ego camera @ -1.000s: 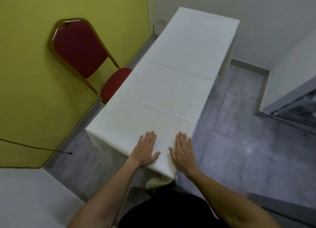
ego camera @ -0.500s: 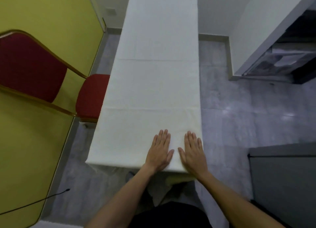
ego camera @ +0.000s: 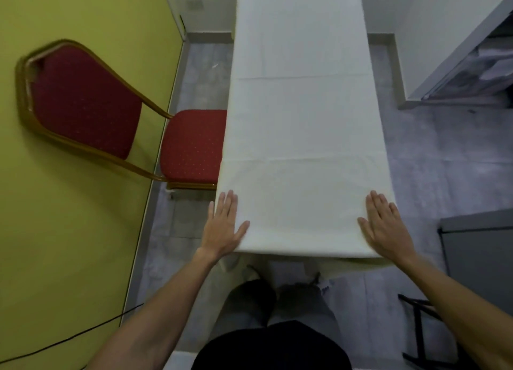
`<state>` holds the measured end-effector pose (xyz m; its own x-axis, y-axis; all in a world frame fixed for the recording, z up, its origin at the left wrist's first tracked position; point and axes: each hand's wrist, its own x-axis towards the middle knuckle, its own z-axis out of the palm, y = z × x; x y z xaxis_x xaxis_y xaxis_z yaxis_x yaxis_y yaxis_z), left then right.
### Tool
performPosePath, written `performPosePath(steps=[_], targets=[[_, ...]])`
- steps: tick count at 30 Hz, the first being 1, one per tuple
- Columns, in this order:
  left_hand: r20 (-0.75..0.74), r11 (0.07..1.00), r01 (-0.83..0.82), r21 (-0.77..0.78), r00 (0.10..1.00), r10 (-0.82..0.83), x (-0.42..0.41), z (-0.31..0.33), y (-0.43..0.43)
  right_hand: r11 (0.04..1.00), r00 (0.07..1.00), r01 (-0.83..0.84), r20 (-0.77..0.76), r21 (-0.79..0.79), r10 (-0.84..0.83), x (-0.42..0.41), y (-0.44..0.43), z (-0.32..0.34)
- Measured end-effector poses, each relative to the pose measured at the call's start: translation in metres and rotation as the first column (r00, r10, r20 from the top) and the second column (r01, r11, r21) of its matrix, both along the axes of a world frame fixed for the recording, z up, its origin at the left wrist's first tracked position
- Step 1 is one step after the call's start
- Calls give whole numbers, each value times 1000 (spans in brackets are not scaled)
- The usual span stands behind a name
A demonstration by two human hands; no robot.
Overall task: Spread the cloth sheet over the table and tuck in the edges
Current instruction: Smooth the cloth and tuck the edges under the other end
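The white cloth sheet (ego camera: 302,153) covers the long table beyond the fingertips, with the left hand (ego camera: 223,226) and right hand (ego camera: 384,226) pressed flat on its near corners, fingers extended, close together, gripping nothing.

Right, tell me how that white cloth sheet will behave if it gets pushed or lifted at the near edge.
Probably floppy: the cloth sheet drapes limply below the near table edge. Likely light and thin, since fold creases show across it and it lies flat. It may slide or bunch when pushed, as the left hand and right hand lie flat on it at the near corners.
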<state>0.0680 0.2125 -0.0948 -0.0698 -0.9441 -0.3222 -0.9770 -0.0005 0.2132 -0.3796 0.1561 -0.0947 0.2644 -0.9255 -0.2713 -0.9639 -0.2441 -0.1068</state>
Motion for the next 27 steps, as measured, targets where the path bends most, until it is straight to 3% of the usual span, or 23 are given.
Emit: performPosePath(steps=[4, 9, 14, 18, 24, 27], targets=[[17, 1000, 12, -18, 1000, -12, 7, 4, -22, 999, 1000, 30, -9, -24, -30, 18, -12, 6], [-81, 977, 163, -137, 981, -175, -81, 12, -111, 987, 991, -47, 115, -151, 65, 117, -66, -1], [-52, 968, 175, -181, 981, -187, -117, -13, -166, 986, 980, -29, 189, -162, 60, 189, -106, -29], [-2, 947, 216, -236, 975, -223, -71, -30, -167, 992, 989, 26, 147, -122, -7, 154, -117, -34], [34, 976, -2, -218, 999, 9, -2, -30, -155, 965, 967, 250, 78, -79, -244, 49, -127, -21], [18, 981, -105, -162, 994, 109, 25, -27, -140, 938, 940, 338, 86, -82, -331, 34, -131, -13]])
